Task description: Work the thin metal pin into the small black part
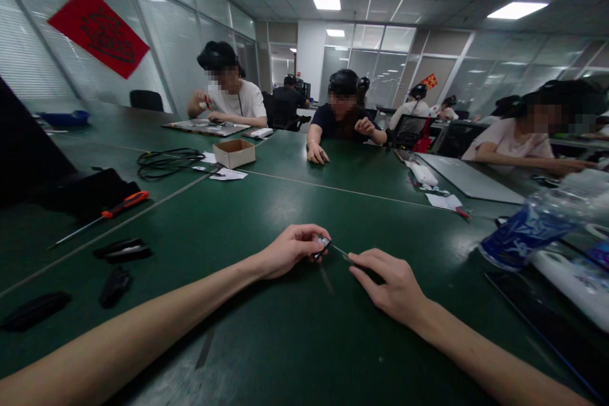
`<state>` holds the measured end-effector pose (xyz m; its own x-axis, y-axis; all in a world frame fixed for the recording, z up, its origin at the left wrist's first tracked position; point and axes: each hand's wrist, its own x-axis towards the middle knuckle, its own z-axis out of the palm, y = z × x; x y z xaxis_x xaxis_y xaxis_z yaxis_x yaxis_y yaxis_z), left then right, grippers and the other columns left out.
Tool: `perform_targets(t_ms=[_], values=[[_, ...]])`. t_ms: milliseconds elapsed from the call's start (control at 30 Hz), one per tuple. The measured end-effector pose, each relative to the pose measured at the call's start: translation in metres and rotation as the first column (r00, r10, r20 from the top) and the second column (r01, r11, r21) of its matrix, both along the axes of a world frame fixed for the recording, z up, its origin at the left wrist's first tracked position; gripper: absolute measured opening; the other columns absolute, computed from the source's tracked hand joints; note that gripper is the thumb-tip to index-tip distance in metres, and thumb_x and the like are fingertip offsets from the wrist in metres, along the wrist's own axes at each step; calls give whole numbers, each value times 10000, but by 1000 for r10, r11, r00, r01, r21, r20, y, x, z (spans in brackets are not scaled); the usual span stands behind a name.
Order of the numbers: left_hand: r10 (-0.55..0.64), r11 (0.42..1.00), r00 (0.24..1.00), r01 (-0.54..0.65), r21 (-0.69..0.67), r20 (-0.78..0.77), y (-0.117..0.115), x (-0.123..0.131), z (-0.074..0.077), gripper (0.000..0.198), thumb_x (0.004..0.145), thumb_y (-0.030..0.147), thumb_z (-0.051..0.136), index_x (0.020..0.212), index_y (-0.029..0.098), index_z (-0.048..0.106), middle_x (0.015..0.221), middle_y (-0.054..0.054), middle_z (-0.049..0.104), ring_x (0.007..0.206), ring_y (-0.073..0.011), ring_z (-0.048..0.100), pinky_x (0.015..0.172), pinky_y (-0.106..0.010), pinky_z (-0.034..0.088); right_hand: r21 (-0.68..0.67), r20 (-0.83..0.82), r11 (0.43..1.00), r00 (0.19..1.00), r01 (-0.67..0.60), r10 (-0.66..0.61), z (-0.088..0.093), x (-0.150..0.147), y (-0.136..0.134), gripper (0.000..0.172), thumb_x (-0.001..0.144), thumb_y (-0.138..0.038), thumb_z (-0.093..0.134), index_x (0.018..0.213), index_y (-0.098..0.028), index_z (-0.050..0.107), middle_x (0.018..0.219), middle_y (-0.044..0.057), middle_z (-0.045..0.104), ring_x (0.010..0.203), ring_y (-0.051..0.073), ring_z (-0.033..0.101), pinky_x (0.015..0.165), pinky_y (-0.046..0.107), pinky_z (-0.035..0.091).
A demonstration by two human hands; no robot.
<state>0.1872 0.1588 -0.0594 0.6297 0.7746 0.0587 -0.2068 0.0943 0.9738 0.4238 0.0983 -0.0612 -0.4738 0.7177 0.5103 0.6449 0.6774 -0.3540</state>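
Note:
My left hand (291,248) is closed in a pinch on a small dark part with a shiny face (323,245), held just above the green table (266,203). My right hand (391,284) is curled round a thin metal tool (340,251), probably a small screwdriver, whose tip points left at that part. The two hands are a few centimetres apart near the table's middle.
An orange-handled screwdriver (124,203), black parts (122,250) and a black cable (167,161) lie at the left. A small cardboard box (234,153) stands further back. A blue-labelled plastic bottle (528,231) and a laptop (469,179) are at the right. Three people sit across the table.

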Motion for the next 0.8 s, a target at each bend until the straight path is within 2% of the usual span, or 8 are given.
perform_targets(t_ms=[167,333,600,800], values=[[-63,998,997,63,-17,-43,1,-4,4,262,734,279,666,934,116,621,768,-55,590,622,-99,502,573,-220,331,37,-12,998,999,-49,50,-1,1,-1,253,878,-267,513,1095,-209,632,949,70,654,761,162,634,633,274,552],[-93,996,990,93,-6,-109,3,-8,5,271,737,308,660,931,121,632,761,-53,589,605,-99,495,559,-222,329,18,5,997,997,-79,79,-1,1,-1,261,877,-246,513,1113,-223,622,958,64,647,761,155,625,621,261,545],[-104,995,987,103,-13,-121,3,-8,7,244,745,305,645,906,122,649,798,-54,589,602,-90,475,563,-229,324,-12,24,996,996,-86,86,-1,2,-1,272,875,-245,516,1128,-215,611,982,68,633,780,157,612,642,275,540],[-119,992,976,124,18,-184,4,-9,7,245,765,329,621,884,119,665,740,-50,581,598,-96,466,536,-221,300,0,53,994,993,-107,107,-1,0,-2,271,870,-242,520,1123,-221,615,977,58,634,785,150,612,652,266,528]])
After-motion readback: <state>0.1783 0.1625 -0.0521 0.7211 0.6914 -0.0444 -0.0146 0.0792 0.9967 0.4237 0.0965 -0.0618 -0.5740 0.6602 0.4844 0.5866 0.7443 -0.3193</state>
